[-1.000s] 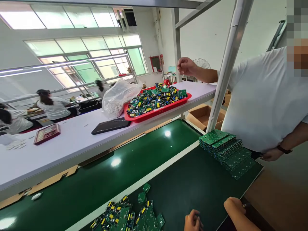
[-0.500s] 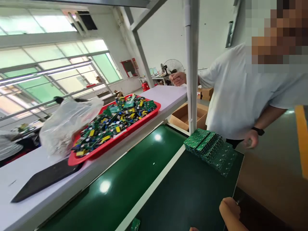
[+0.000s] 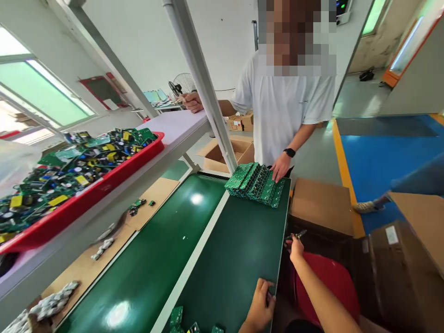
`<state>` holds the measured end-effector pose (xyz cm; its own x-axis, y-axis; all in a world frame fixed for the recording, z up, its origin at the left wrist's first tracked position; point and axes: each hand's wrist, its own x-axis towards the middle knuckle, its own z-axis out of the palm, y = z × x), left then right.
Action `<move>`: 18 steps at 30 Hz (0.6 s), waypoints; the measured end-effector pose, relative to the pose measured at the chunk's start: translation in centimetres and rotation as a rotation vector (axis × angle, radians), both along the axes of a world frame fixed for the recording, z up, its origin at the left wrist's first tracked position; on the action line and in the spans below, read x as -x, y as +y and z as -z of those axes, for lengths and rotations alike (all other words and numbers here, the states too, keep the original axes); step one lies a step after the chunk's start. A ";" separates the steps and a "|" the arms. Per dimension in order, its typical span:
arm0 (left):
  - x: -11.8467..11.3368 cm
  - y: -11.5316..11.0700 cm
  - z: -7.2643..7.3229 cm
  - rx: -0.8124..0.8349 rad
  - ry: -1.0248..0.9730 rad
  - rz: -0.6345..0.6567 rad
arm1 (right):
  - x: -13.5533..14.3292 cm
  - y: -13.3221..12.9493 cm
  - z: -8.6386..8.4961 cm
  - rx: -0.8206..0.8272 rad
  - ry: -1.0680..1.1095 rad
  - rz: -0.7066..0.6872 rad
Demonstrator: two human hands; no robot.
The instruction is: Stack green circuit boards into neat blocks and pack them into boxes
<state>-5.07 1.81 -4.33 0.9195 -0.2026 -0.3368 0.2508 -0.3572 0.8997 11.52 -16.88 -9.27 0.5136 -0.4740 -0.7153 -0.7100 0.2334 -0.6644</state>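
My left hand rests at the right edge of the dark green work surface, fingers curled; what they hold, if anything, is hidden. Beyond that edge, over a red stool, my right hand is closed around a small hand tool with dark and yellow parts, its exact kind unclear. Several small green circuit boards lie near the bottom of the surface, left of my left hand. A stack of green circuit board panels sits at the far end, touched by a co-worker's hand.
A red tray heaped with populated boards stands on the raised shelf at left. A glossy green belt runs beside my surface. A slanted metal post rises near the stack. Cardboard boxes stand on the floor at right.
My view has swung right and down, bringing both hands further into sight. The co-worker's lower hand has moved onto the stack of circuit board panels.
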 end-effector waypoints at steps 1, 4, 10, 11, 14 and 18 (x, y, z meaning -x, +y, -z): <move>0.4 -0.3 -0.2 -0.014 -0.019 0.043 | 2.7 -0.7 -0.1 -0.020 -0.007 0.017; 1.2 -1.2 -0.4 -0.075 -0.060 0.123 | 12.0 -1.9 -0.3 -0.078 0.103 0.074; 1.0 -1.9 -0.8 -0.145 -0.057 0.177 | 22.7 -0.2 -2.0 -0.271 0.226 0.060; 1.0 -2.1 -0.9 -0.143 -0.049 0.169 | 22.8 0.2 -2.5 -0.296 0.200 0.044; 2.1 -2.8 -1.6 -0.084 -0.007 0.132 | 22.4 1.5 -4.6 -0.366 0.055 -0.019; 5.4 -4.0 -2.6 0.065 0.091 0.058 | 22.8 3.2 -7.5 -0.431 -0.138 -0.138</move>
